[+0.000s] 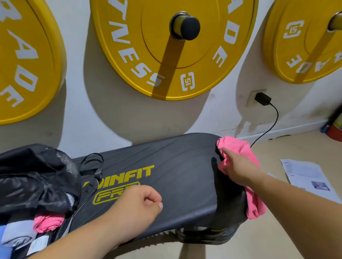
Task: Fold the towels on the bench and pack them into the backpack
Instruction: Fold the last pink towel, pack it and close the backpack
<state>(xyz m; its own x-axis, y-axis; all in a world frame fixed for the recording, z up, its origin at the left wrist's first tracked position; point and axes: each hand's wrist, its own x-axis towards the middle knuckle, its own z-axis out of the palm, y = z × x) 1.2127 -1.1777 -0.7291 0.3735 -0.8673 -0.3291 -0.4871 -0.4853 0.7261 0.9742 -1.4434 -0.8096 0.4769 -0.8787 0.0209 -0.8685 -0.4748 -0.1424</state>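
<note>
pink towel (239, 144) in grip of right hand (237, 167)

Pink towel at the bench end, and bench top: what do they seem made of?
The pink towel looks like soft cloth, maybe microfibre: it crumples and droops. The bench top looks like matte vinyl or similar, finely textured, with printed yellow letters.

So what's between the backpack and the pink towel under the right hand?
In the head view, only bare bench pad with its yellow logo, a black strap loop and the left hand, curled empty.
</note>
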